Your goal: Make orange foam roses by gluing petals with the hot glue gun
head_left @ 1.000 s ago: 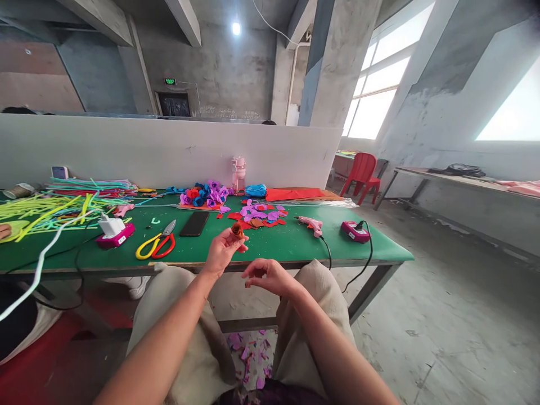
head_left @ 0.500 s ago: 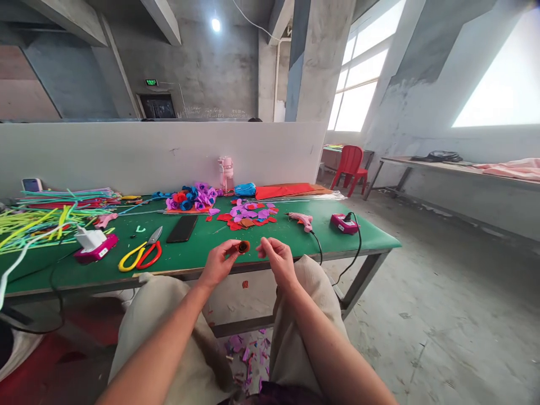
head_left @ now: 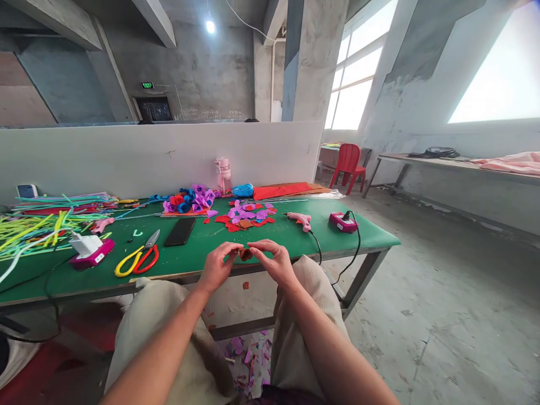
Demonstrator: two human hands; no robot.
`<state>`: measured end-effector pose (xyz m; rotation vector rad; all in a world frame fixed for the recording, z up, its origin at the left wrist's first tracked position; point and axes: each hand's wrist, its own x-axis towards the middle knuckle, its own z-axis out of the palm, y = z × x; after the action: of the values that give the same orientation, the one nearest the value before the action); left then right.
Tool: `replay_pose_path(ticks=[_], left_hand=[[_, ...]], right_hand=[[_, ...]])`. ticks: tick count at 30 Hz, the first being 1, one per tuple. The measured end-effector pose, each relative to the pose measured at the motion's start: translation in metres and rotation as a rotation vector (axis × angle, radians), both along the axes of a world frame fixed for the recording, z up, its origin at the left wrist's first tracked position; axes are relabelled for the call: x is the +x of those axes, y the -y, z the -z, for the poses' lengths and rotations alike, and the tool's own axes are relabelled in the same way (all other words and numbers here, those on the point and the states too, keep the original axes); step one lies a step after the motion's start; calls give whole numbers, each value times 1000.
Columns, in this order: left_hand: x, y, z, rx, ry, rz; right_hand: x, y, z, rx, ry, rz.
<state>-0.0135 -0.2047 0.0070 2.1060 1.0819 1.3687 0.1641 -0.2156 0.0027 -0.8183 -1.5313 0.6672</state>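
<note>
A small, rolled brown paper flower is held between my two hands, just over the table's front edge. My left hand pinches it from the left with thumb and fingertips. From the other side, my right hand closes thumb and fingers on its rim. Behind them lies a pile of cut purple, red and brown paper petals. Further left is a cluster of finished purple, red and blue paper flowers.
The green table holds scissors, a black phone, a pink glue gun and corded magenta power blocks. Coloured stems pile at left. A pink bottle stands before the white partition.
My right hand has moved left onto the flower's rim. The flower has tilted, its opening now facing me less. The view has shifted slightly.
</note>
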Motion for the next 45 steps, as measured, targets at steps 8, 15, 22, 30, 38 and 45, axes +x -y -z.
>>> replay_pose_path(ticks=[8, 15, 22, 30, 38, 45], left_hand=[[-3, -2, 3, 100, -149, -20], [-5, -5, 9, 151, -178, -107], [-8, -6, 9, 231, -198, -113], [-7, -5, 8, 254, -217, -99], [-7, -2, 4, 242, -221, -41], [-6, -1, 4, 257, -236, -1]], right_hand=[[0, 2, -1, 91, 104, 95], [0, 0, 4, 149, 231, 198], [0, 0, 4, 178, 275, 199], [0, 1, 3, 170, 246, 163], [2, 3, -1, 87, 132, 57], [-2, -1, 3, -379, -255, -182]])
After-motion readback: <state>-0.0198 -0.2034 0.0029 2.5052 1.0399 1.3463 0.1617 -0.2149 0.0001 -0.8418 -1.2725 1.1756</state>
